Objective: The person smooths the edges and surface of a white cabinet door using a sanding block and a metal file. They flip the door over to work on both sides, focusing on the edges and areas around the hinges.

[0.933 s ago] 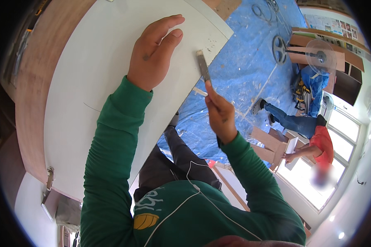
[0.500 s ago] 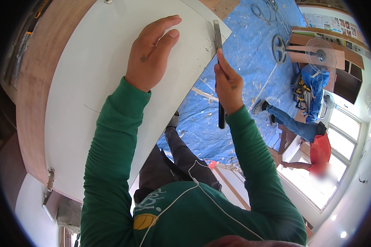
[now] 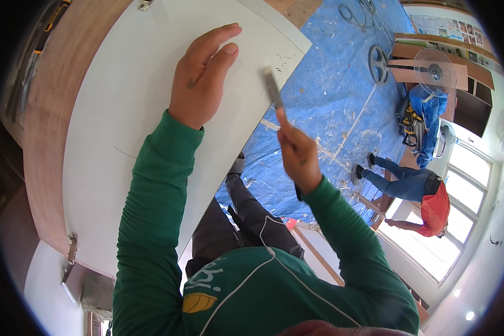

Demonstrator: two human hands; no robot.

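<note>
We press our left hand (image 3: pixel 204 75) flat, fingers spread, on the white door panel (image 3: pixel 123 140), close to its long edge. Our right hand (image 3: pixel 298 154) is closed around a flat metal file (image 3: pixel 273 89), whose blade stands above the fist and lies against that panel edge, just right of the left hand's fingertips. Below lies a blue tarpaulin (image 3: pixel 330 101), where another person (image 3: pixel 414 190) bends over.
</note>
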